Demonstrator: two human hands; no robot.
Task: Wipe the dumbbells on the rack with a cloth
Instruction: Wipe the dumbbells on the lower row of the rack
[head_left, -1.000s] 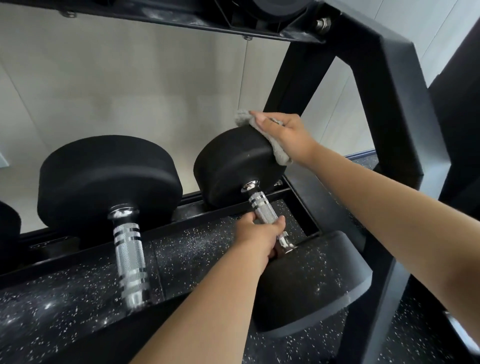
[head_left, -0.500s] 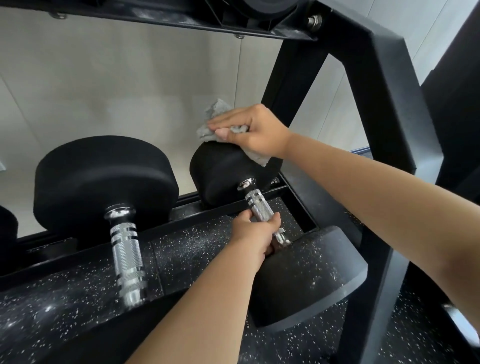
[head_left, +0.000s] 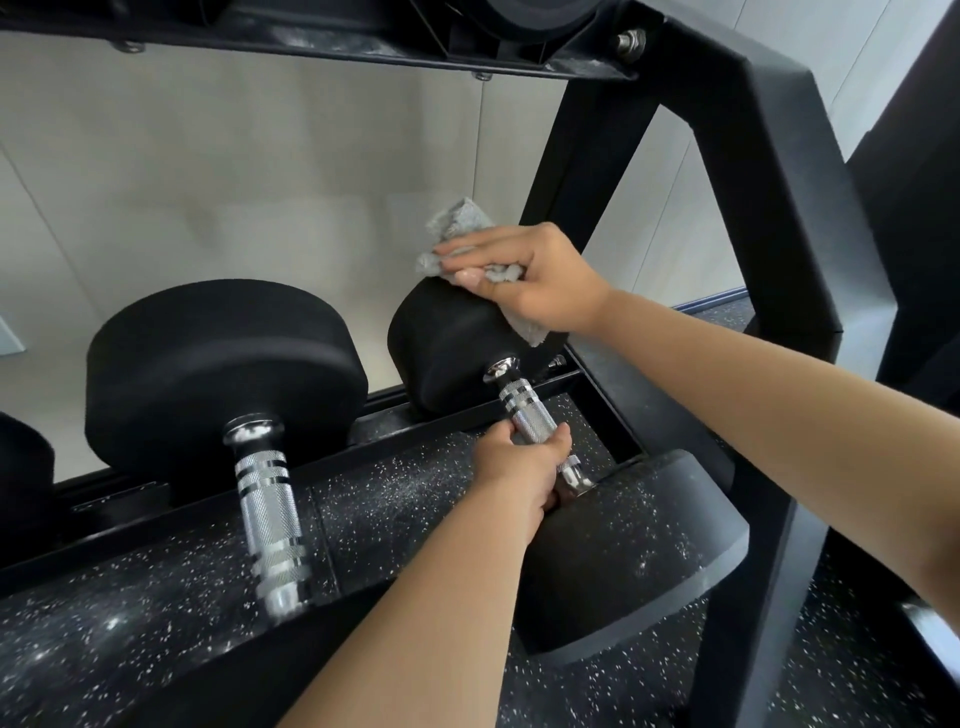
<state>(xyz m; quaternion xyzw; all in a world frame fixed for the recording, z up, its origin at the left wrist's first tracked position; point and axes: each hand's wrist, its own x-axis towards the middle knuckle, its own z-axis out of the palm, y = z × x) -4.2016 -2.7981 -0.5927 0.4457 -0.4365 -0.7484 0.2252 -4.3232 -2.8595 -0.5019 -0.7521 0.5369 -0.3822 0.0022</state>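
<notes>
Wiping the far head of the small dumbbell (head_left: 447, 343), just right of frame centre.

Probably early in the job: working only the top of that far head with the grey cloth (head_left: 457, 223). No telling whether the near head at lower right, the knurled handle, or the large dumbbell (head_left: 223, 364) at centre left have been wiped. Reaching in from the right edge with the right hand (head_left: 535, 280), arm stretched out, fingers laid across the cloth and thumb pinching a fold, pressing it onto the rubber. Coming up from bottom centre with the left hand (head_left: 519, 462), fingers wrapped fully round the handle, apparently steadying. Resting on the lower shelf of the rack (head_left: 727, 156), beside its right upright.
</notes>
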